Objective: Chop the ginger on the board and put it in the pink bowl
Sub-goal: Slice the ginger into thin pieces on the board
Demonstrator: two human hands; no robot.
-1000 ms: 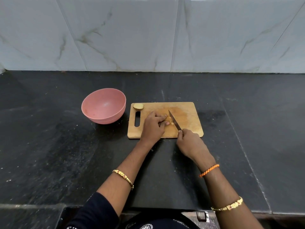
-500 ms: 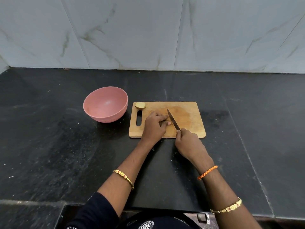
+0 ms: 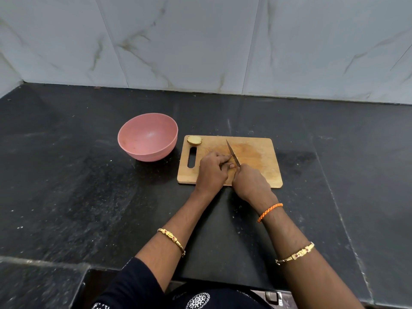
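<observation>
Chopping board (image 3: 256, 157), wooden: on black bench (image 3: 78, 186), pink bowl (image 3: 147, 137) just beside its left end. Ginger piece (image 3: 194, 140): far-left corner of board, above handle slot. Left hand (image 3: 211, 170): fingers curled down on board, pressing something small beside the blade; too hidden to identify. Right hand (image 3: 250, 181): fingers closed around handle of knife (image 3: 233, 152), tip pointing away.

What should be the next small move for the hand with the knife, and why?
Probably press the knife down beside the left hand's fingertips for another cut. The right hand holds it angled over the cutting board, the pink bowl looks empty, and a ginger piece lies uncut at the board's far left corner.
</observation>
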